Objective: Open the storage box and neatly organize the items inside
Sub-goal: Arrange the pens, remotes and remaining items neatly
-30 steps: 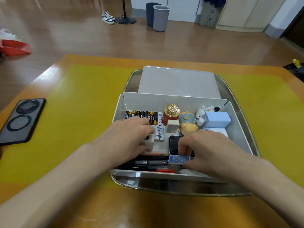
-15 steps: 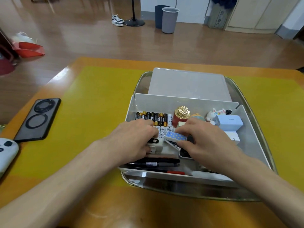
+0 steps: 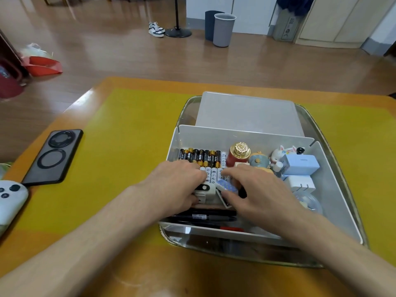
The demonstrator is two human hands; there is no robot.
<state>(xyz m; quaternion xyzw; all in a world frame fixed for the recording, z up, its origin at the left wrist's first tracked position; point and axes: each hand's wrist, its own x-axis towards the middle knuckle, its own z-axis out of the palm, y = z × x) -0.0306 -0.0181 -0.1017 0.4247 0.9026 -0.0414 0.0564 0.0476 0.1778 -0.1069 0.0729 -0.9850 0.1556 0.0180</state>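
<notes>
The white storage box (image 3: pixel 334 189) stands open on a metal tray (image 3: pixel 317 129), its translucent lid (image 3: pixel 248 113) lying behind it. Inside are a row of black and gold batteries (image 3: pixel 199 156), white batteries (image 3: pixel 214 174), a red jar with a gold cap (image 3: pixel 237 154), small figurines (image 3: pixel 278 156), a light blue charger (image 3: pixel 300 165) and a white plug (image 3: pixel 300 183). Pens (image 3: pixel 210 216) lie along the near wall. My left hand (image 3: pixel 177 185) rests on a small white device (image 3: pixel 205 189). My right hand (image 3: pixel 255 194) pinches a blue dotted eraser (image 3: pixel 227 186) beside that device.
A black phone (image 3: pixel 53 156) lies on the yellow mat (image 3: pixel 128 146) at the left, with a white game controller (image 3: pixel 8 200) at the table's left edge. Two bins (image 3: pixel 222 28) and shoes stand on the wooden floor beyond the table.
My right hand lifted the blue dotted eraser from the box's near edge and carried it up and left, next to the white device. My left hand stayed on the device.
</notes>
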